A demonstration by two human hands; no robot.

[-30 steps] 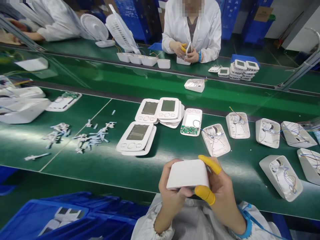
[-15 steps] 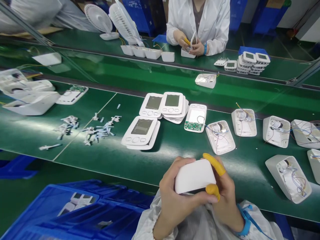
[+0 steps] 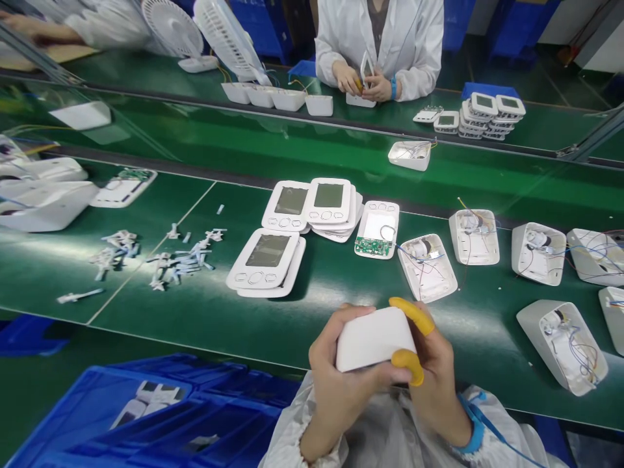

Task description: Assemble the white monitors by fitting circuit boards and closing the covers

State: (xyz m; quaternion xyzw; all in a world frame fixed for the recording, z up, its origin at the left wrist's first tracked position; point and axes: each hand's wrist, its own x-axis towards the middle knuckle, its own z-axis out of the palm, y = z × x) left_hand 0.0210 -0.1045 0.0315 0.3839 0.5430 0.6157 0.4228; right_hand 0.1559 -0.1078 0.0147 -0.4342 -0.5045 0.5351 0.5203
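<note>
Both of my hands hold a white plastic housing [image 3: 375,339] above the table's near edge. My left hand [image 3: 334,374] wraps round its left side, thumb along the lower edge. Two fingers of my right hand [image 3: 433,361] wear yellow finger cots and press on its right end. The housing's far side is hidden. Beyond my hands lie white panels with grey screens [image 3: 266,257], partly stacked. Beside them is an upturned panel with a green circuit board [image 3: 373,247], near an open housing with wires [image 3: 428,266].
More open housings [image 3: 539,253] with wires stand at the right. Small white and light-blue parts [image 3: 185,263] lie scattered at the left. A blue crate [image 3: 97,390] is below the table edge. Across the green conveyor [image 3: 292,146], a co-worker's hands [image 3: 365,84] hold a white panel.
My view has shifted slightly, so table items appear farther left. The open housing on the conveyor has moved right. My grip stays, with the housing turned slightly. The co-worker's panel stands more upright.
</note>
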